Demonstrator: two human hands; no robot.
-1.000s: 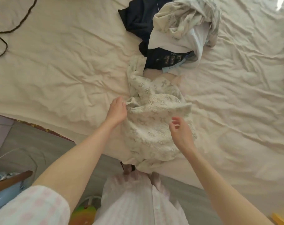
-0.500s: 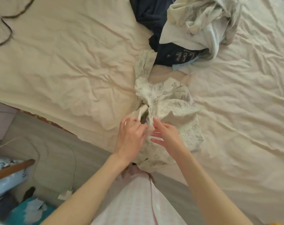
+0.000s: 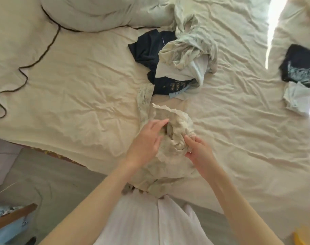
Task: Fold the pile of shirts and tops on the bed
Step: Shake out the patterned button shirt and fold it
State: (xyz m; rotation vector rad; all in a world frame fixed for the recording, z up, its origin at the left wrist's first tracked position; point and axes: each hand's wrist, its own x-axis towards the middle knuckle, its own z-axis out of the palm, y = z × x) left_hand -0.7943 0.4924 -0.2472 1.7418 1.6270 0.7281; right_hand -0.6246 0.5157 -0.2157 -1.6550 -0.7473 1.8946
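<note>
**Limp printed top bunched between both hands at the bed's near edge**

The cream printed top (image 3: pixel 170 138) lies low in the centre of the frame, crumpled into a wad on the bed sheet (image 3: pixel 80 96), its lower part draping over the near edge of the mattress. The right hand (image 3: pixel 199 151) pinches a gather of the cloth, fingers curled round it. The left hand (image 3: pixel 147 138) reaches into the folds with fingers nearly straight; whether it grips anything I cannot tell.

The fabric looks thin, light and wholly limp, so it will sag wherever it is unsupported. Taking it by a seam or hem and shaking it flat seems wiser than tugging the middle.

The pile of clothes (image 3: pixel 177 62) still to be folded sits above, at upper centre, just beyond the top's far end.
</note>
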